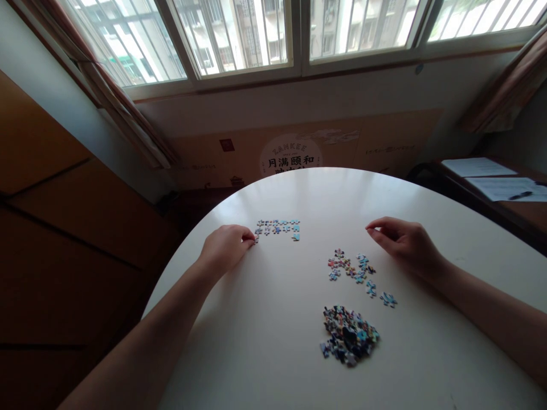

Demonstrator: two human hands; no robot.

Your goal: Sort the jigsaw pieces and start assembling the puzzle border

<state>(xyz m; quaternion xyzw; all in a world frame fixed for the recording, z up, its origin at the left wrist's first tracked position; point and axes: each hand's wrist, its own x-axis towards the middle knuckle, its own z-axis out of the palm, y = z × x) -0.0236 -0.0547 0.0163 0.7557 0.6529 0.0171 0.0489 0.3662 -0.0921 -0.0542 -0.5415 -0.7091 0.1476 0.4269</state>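
My left hand [228, 247] is at the left side of the white table, thumb and fingertips pinched on a small jigsaw piece [256, 240]. That piece lies at the lower left corner of a partly laid jigsaw [277, 229], which has two rows and a light blue piece below its right end. My right hand [404, 242] hovers at the right with thumb and forefinger closed together; whatever is between them is too small to make out. Below and left of it lie loose colourful jigsaw pieces [350, 270]. Nearer to me is a heap of darker jigsaw pieces [350, 336].
The round white table [256, 341] curves away toward a wall with barred windows. Papers [504, 188] and a pen [520, 195] lie on a dark surface at the right. A wooden cabinet [64, 228] stands at the left.
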